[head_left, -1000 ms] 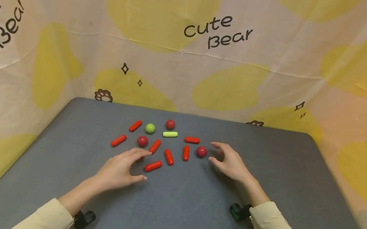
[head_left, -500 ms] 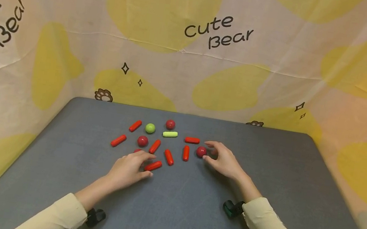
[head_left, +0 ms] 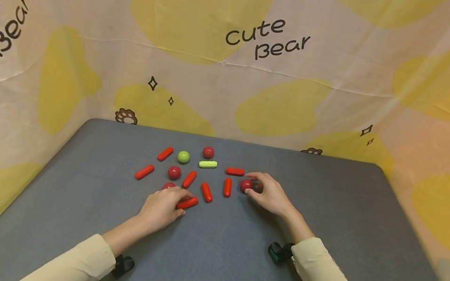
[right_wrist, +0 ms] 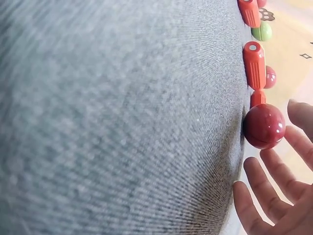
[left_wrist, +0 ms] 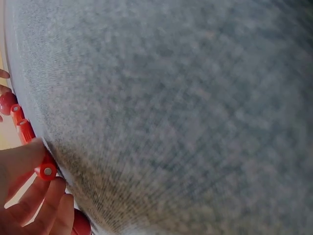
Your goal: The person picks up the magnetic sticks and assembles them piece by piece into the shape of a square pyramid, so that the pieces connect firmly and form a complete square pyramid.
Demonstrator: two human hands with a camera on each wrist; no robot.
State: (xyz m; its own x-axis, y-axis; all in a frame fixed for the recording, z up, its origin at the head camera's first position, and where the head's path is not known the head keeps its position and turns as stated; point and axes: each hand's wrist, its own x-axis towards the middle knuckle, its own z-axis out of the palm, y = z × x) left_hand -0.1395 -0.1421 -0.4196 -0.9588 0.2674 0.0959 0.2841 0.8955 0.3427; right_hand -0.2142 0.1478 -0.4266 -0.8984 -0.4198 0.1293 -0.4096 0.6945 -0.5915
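Note:
My left hand (head_left: pixel 159 208) pinches a red magnetic rod (head_left: pixel 188 203) lying at the near side of the group. In the left wrist view the thumb covers part of this red rod (left_wrist: pixel 47 171), whose end shows a silvery disc. A red ball (head_left: pixel 168 185), partly hidden, sits just beyond the left knuckles. On the right, my right hand (head_left: pixel 271 195) has thumb and forefinger spread about another red ball (head_left: pixel 245 185). Seen from the right wrist, its fingers are extended beside the red ball (right_wrist: pixel 264 126), with a gap at the thumb.
Several more red rods (head_left: pixel 206 192) lie scattered on the grey table (head_left: pixel 214 253). Among them are a light green rod (head_left: pixel 207 164), a green ball (head_left: pixel 183 157) and two red balls, one at the back (head_left: pixel 208 152). A printed cloth (head_left: pixel 201 61) hangs behind the table.
My left hand has moved right and its thumb and fingers have closed in on the near red rod, uncovering a red ball behind. My right hand has moved left to the rightmost red ball.

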